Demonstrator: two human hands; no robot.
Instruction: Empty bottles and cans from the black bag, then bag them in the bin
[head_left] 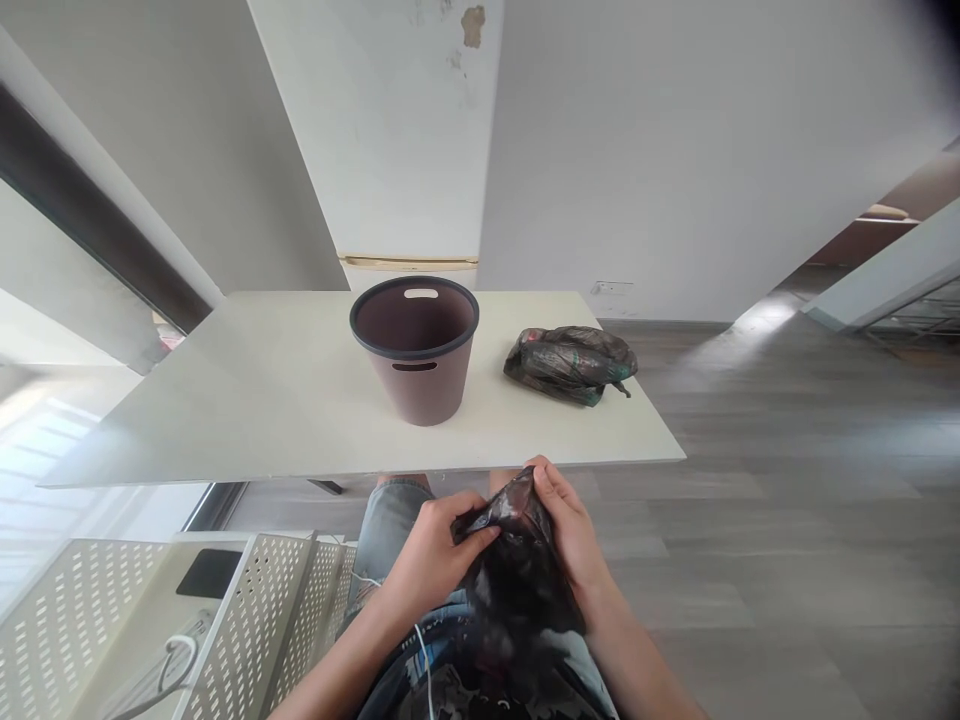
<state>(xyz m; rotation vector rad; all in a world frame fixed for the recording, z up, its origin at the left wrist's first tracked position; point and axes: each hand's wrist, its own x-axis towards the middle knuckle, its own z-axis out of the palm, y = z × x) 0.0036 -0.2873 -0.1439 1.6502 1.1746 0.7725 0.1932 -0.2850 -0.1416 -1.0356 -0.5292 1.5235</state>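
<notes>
Left hand [441,543], right hand [568,527], black bag [517,570] between.

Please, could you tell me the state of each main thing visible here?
Black bag, crumpled, held
Left hand, closed on black bag
Right hand, closed on black bag
Bin, upright, open-topped
Dark plastic bundle, crumpled, lying on table
Perforated container, open-topped

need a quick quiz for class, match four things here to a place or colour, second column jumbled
1 bin
2 loose black bag
3 bulging bag
4 flat black object

A on the table, right of the bin
B in the white perforated tray
C mauve, dark-rimmed
D held by left hand and right hand

1-C; 2-D; 3-A; 4-B
</notes>
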